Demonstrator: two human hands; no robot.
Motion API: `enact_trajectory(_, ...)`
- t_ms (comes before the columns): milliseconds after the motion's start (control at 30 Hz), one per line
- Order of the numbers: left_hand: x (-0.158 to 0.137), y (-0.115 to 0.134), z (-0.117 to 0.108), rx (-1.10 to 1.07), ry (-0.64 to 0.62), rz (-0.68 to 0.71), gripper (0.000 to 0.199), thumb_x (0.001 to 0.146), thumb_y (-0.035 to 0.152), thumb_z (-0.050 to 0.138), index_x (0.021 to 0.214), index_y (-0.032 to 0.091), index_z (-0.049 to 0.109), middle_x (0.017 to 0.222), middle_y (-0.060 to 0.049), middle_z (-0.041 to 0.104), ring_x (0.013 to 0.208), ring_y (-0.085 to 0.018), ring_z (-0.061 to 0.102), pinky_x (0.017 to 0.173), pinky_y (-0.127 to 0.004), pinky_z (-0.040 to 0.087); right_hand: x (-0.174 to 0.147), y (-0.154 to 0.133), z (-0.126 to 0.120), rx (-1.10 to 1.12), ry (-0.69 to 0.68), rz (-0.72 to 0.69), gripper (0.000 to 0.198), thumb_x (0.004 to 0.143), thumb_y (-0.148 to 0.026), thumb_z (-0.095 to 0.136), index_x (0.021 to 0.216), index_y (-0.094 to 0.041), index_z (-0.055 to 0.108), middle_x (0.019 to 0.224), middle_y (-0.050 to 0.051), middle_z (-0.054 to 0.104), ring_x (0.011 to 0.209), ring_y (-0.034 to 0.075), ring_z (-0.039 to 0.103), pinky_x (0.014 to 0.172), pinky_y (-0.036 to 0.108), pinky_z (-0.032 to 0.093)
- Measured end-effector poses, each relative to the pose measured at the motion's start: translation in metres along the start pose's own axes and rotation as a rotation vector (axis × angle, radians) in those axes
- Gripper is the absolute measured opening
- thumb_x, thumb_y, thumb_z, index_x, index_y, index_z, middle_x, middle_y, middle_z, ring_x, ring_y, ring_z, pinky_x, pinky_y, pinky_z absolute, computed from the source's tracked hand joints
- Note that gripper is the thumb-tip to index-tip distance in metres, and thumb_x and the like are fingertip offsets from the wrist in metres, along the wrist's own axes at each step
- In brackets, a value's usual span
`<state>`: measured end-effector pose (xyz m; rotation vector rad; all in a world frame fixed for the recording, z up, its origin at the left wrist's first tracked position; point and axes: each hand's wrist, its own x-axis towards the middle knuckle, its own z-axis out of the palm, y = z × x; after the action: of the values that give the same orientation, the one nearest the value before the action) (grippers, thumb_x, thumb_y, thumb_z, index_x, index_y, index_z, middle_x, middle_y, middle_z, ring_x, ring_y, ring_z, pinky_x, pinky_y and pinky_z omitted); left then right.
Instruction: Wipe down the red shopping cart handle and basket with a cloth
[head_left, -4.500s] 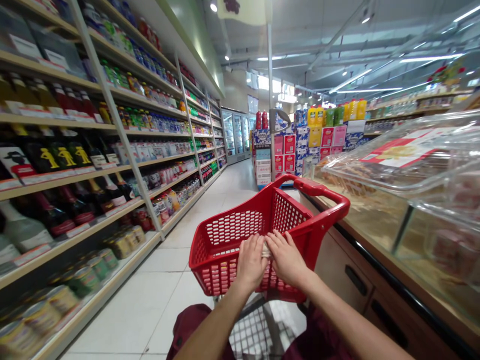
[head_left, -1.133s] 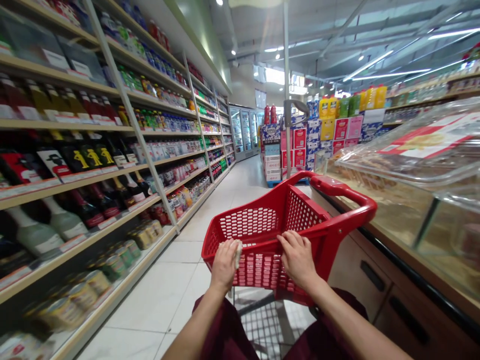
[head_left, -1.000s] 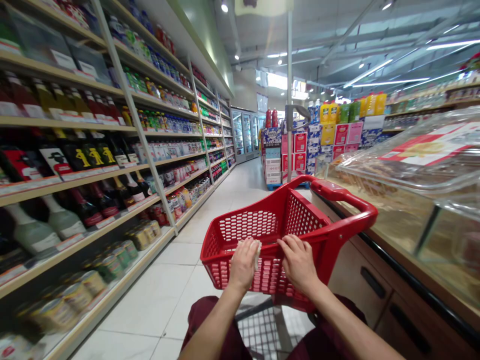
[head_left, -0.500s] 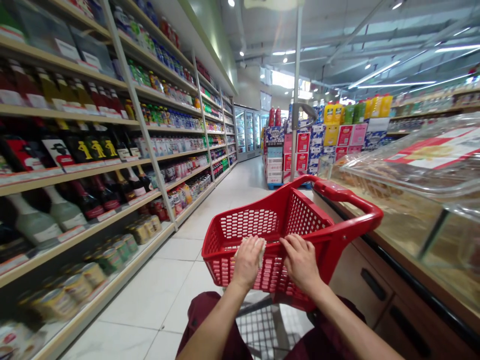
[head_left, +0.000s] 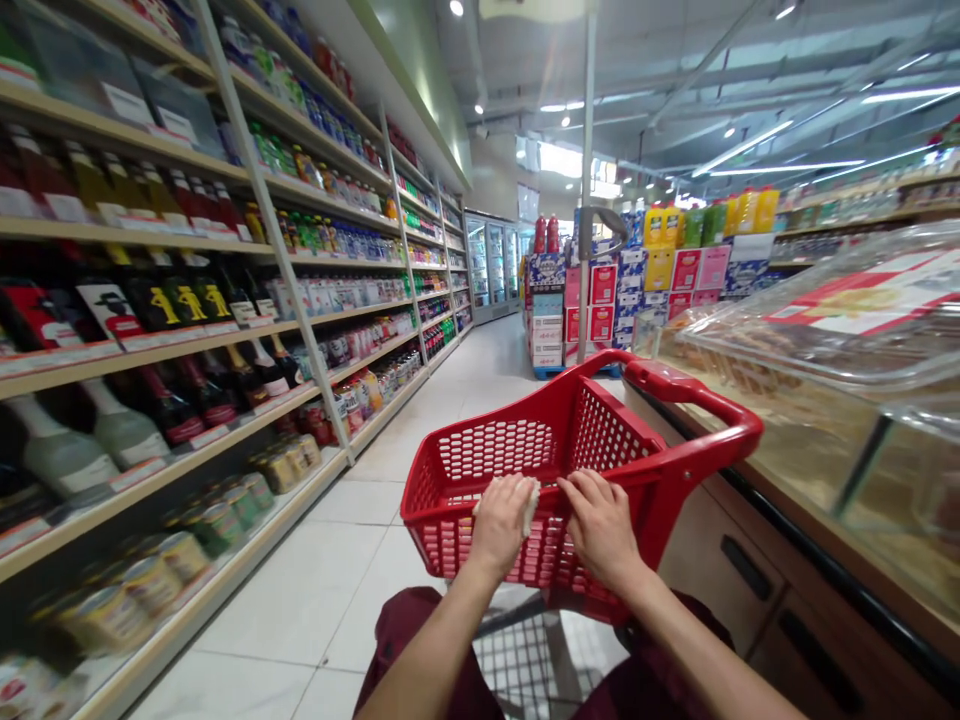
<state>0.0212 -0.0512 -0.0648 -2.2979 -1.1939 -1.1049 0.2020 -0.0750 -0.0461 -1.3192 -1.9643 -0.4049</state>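
Note:
A red plastic shopping cart with perforated walls stands in front of me, its handle to the right. My left hand is closed over the near rim and presses a whitish cloth against it. Most of that cloth is hidden under the fingers; an edge shows on the right. Just to the right, my right hand holds the same rim, fingers curled over the top. A grey wire rack shows low on the cart, between my knees.
Shelves of bottles and cans run along the left. A counter with clear plastic food packs stands close on the right. Stacked drink cartons are ahead, past the pale tiled floor. A thin pole rises behind the cart.
My left hand has slid slightly to the right along the rim with the cloth, closer to my right hand. My right hand keeps its place on the cart.

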Motion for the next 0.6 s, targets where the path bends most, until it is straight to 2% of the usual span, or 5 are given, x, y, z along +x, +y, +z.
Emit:
enact_trajectory(100, -0.019, -0.025, -0.011, 0.023, -0.006, -0.004, 0.032, 0.084, 0.019, 0.036, 0.114, 0.022, 0.049, 0.112, -0.006, 0.059, 0.106, -0.017, 0.051, 0.090, -0.039, 0.043, -0.001, 0.002, 0.000, 0.014, 0.001, -0.006, 0.041, 0.072, -0.012, 0.044, 0.111, -0.018, 0.055, 0.112, 0.008, 0.055, 0.112, 0.022, 0.039, 0.091, 0.037, 0.024)
enact_trajectory(200, -0.040, -0.055, -0.025, 0.078, 0.068, -0.134, 0.034, 0.084, 0.017, 0.034, 0.114, 0.022, 0.049, 0.111, -0.006, 0.059, 0.105, -0.018, 0.052, 0.088, -0.040, 0.044, 0.000, -0.002, 0.003, 0.013, 0.025, 0.006, 0.041, 0.071, -0.013, 0.045, 0.111, -0.018, 0.055, 0.112, 0.008, 0.055, 0.112, 0.023, 0.038, 0.092, 0.038, 0.024)
enact_trajectory(267, -0.037, -0.051, -0.024, 0.073, 0.084, -0.153, 0.033, 0.084, 0.017, 0.034, 0.113, 0.022, 0.049, 0.109, -0.006, 0.060, 0.104, -0.019, 0.052, 0.089, -0.042, 0.044, 0.000, -0.005, 0.005, -0.011, 0.031, 0.025, 0.041, 0.071, -0.013, 0.046, 0.111, -0.017, 0.055, 0.112, 0.009, 0.054, 0.112, 0.023, 0.038, 0.092, 0.038, 0.025)
enact_trajectory(467, 0.004, 0.006, 0.000, -0.034, 0.009, -0.012, 0.030, 0.085, 0.021, 0.036, 0.113, 0.022, 0.049, 0.109, -0.006, 0.059, 0.105, -0.018, 0.051, 0.091, -0.041, 0.042, 0.000, -0.003, 0.001, -0.024, 0.010, -0.011, 0.042, 0.072, -0.013, 0.045, 0.112, -0.019, 0.054, 0.113, 0.008, 0.055, 0.112, 0.023, 0.039, 0.091, 0.038, 0.026)
enact_trajectory(600, -0.025, -0.035, -0.017, 0.032, 0.044, 0.002, 0.031, 0.085, 0.019, 0.033, 0.112, 0.022, 0.050, 0.110, -0.006, 0.059, 0.105, -0.017, 0.052, 0.090, -0.039, 0.044, 0.000, 0.000, -0.001, -0.020, -0.009, -0.009, 0.041, 0.072, -0.013, 0.045, 0.112, -0.018, 0.055, 0.113, 0.007, 0.055, 0.112, 0.022, 0.038, 0.092, 0.037, 0.025)
